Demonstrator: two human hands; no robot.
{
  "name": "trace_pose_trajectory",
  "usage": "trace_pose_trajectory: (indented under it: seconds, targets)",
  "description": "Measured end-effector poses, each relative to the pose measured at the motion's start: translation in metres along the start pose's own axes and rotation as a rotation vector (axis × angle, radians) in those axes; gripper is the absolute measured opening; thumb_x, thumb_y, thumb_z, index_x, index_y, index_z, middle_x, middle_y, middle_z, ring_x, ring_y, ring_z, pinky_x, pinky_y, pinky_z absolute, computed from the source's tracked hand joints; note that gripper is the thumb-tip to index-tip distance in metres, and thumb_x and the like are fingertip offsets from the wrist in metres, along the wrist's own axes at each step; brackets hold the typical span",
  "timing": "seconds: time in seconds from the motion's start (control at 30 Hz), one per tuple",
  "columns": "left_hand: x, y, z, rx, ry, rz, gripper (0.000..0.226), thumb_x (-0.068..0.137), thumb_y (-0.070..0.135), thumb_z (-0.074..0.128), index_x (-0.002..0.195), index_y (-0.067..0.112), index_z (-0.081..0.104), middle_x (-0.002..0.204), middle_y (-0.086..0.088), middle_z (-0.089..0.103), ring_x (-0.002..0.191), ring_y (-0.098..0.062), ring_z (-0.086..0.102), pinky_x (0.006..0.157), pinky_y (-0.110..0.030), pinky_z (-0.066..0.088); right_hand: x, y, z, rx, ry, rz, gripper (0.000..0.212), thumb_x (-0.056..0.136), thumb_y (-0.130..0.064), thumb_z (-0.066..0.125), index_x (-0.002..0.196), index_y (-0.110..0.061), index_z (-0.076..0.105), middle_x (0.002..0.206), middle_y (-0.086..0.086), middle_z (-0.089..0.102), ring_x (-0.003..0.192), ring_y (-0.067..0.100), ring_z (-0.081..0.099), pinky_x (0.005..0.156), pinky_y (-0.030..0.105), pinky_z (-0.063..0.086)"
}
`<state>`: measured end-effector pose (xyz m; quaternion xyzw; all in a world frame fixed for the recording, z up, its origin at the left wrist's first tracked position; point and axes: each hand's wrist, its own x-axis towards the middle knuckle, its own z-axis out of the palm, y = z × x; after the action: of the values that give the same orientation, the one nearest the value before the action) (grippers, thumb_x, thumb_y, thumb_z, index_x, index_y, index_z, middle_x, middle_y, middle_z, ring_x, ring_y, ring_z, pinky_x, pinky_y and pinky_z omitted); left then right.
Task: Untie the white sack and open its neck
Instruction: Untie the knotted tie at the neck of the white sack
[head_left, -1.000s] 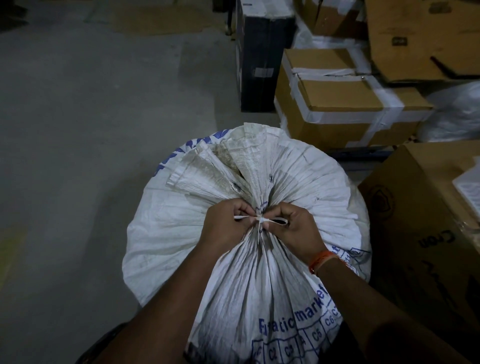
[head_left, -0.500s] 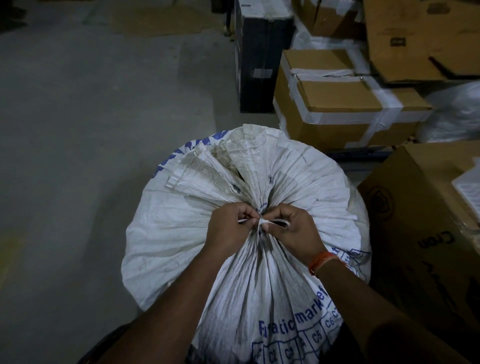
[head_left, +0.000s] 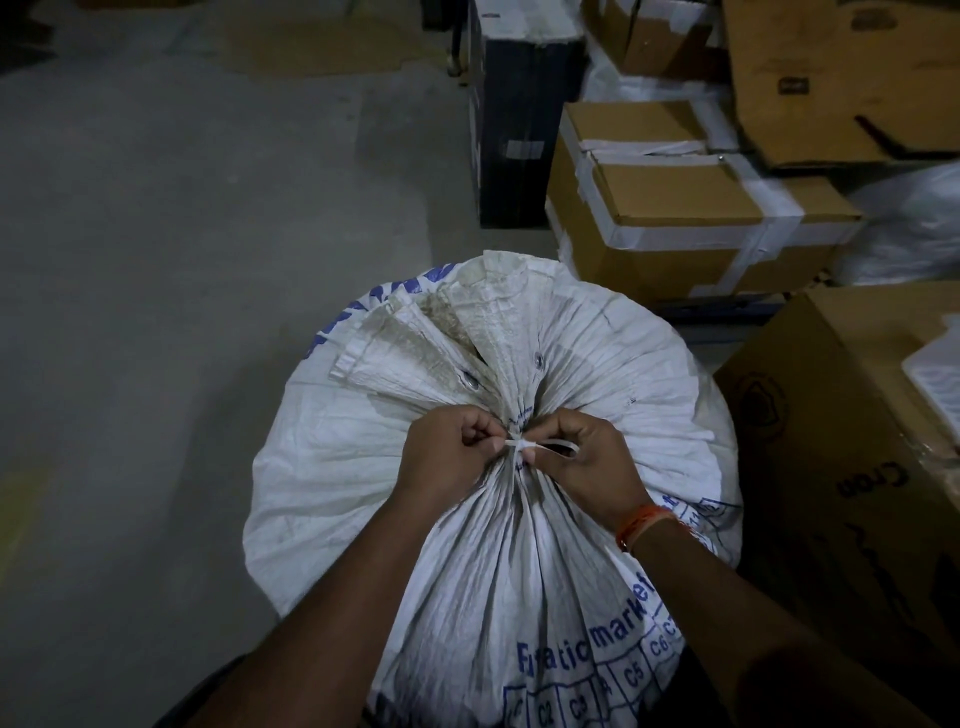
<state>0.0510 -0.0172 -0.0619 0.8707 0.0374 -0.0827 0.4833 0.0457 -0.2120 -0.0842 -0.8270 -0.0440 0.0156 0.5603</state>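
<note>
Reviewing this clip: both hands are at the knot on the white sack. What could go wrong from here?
1. Both the left hand and right hand pinch the thin white tie close to the knot; pulling the ends apart could tighten it rather than free it.
2. The sack bulges full, so once the gathered neck loosens, the contents might spill.
3. The light is dim, so the knot is hard to read.
</note>
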Motion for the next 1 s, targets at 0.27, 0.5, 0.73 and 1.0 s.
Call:
trace_pose_trajectory:
  seconds: [0.27,0.5,0.73,1.0]
  targets:
    - [-0.002,0.004,0.009,0.003,-0.003,-0.001,0.010,0.084,0.019,0.081,0.080,0.027,0.078,0.071,0.013,0.074,0.067,0.002,0.068,0.066,-0.016,0.051,-0.001,0.000,-0.001,-0.012,-0.008,-0.022,0.010,0.080,-0.007,0.084,0.085,-0.013,0.077,0.087,0.000,0.076,0.083,0.010,0.072,0.077,0.028,0.059]
    - [-0.003,0.002,-0.001,0.019,0.015,-0.027,0.008,0.085,0.018,0.080,0.081,0.025,0.079,0.076,0.010,0.076,0.071,-0.002,0.068,0.066,-0.016,0.048,0.000,-0.001,0.000,-0.019,-0.007,-0.020,0.011,0.080,-0.008,0.085,0.085,-0.013,0.077,0.088,0.000,0.077,0.084,0.012,0.073,0.079,0.032,0.060]
    - [-0.003,0.007,0.011,0.046,0.016,0.005,0.005,0.085,0.020,0.080,0.084,0.025,0.080,0.077,0.011,0.077,0.075,-0.003,0.070,0.073,-0.025,0.056,-0.001,-0.002,-0.001,-0.015,-0.005,-0.003,0.011,0.080,-0.007,0.084,0.086,-0.013,0.077,0.087,-0.001,0.077,0.084,0.012,0.073,0.080,0.034,0.061]
    - [-0.005,0.005,0.000,-0.022,-0.004,-0.026,0.007,0.083,0.016,0.081,0.080,0.022,0.080,0.073,0.008,0.077,0.068,-0.005,0.069,0.070,-0.023,0.054,0.000,-0.004,-0.003,-0.020,-0.021,-0.014,0.011,0.080,-0.008,0.085,0.086,-0.014,0.077,0.088,-0.002,0.077,0.084,0.011,0.073,0.077,0.031,0.059]
